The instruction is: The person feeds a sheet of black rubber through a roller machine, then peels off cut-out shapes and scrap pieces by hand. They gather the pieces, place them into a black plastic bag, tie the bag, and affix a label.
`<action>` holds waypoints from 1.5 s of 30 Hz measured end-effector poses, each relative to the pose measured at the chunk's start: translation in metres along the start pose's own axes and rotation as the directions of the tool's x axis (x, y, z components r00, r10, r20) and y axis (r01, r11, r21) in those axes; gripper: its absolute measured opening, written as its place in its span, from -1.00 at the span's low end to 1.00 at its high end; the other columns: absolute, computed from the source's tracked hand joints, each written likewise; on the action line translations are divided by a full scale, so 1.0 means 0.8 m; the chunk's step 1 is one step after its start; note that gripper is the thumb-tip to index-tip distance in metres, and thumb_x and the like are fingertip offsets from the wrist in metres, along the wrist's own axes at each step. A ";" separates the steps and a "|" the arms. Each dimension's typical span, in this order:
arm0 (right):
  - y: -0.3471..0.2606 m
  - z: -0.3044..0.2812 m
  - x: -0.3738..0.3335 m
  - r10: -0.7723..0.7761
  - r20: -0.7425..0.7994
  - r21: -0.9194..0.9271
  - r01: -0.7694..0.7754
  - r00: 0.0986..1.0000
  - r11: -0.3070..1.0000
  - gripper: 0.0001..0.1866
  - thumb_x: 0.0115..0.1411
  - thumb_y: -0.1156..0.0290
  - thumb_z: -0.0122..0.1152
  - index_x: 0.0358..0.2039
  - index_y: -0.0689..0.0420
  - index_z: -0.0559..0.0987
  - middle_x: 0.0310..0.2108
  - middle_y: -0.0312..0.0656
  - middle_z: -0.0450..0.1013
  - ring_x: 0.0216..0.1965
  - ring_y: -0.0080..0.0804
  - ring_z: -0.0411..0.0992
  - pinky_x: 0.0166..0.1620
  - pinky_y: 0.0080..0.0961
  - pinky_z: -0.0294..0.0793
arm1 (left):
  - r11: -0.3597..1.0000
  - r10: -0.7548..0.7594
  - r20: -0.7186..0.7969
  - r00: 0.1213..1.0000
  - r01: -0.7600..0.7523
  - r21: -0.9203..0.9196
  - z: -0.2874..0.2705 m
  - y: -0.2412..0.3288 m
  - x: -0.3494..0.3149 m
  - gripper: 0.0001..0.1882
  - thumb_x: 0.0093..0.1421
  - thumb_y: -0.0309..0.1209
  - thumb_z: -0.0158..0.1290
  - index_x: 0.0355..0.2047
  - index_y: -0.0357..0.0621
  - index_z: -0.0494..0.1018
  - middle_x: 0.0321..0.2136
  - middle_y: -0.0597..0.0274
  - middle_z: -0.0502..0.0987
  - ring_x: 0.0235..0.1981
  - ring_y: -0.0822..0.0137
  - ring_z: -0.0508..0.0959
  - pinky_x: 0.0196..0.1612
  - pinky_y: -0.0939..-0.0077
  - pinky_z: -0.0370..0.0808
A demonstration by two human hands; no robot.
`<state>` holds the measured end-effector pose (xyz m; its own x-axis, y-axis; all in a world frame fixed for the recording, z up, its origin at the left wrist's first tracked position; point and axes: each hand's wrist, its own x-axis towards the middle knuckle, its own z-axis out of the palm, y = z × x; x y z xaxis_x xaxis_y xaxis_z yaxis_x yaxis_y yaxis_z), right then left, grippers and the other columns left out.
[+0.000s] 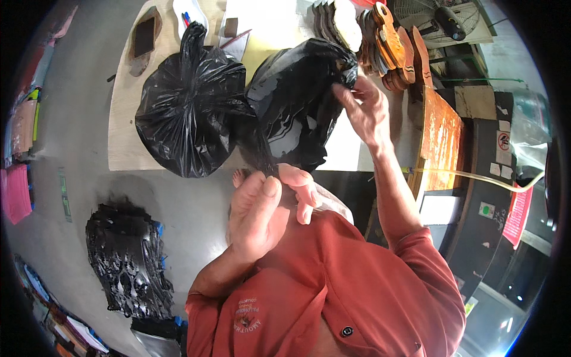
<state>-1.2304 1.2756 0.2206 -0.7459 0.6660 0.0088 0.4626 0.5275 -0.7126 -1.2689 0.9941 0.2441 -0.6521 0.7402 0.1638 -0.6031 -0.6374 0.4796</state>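
Note:
A shiny black plastic bag (pixel 297 107) is stretched between my two hands over the near part of the table (pixel 122 131). My left hand (pixel 264 205) is closed, pinching the bag's near corner between thumb and fingers. At the bag's far right edge, my right hand (pixel 367 113) has gathered the plastic and is closed on it. Left of this bag rests a second black plastic bag (pixel 187 116), full and round, its twisted neck pointing away from me. The two bags touch; what they contain is hidden.
Stacked flat brown shaped pieces (pixel 389 44) stand at the back right, beside a fan (pixel 446 24). A white tray (pixel 191 15) with pens lies at the back. A black, crinkled pile (pixel 128 262) sits on the floor at left. A yellowish hose (pixel 476 175) crosses at right.

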 end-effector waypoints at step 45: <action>-0.026 -0.143 -0.040 -0.335 0.243 0.443 0.203 0.910 0.873 -0.90 0.37 0.58 0.03 -0.18 0.23 0.53 -0.44 -0.24 0.51 -0.43 -0.50 0.44 -0.30 -0.52 0.47 | -0.520 0.483 -0.143 0.864 0.414 0.747 -0.076 0.033 0.061 0.18 0.09 -0.35 0.45 0.54 -0.28 -0.10 0.47 -0.32 0.10 0.50 -0.28 0.08 0.49 -0.17 0.07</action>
<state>-1.1611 1.3037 0.3156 -0.9504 0.3015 0.0761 0.0403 0.3621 -0.9313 -1.3445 1.0001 0.2121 -0.9202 0.3011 0.2501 0.3867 0.7981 0.4620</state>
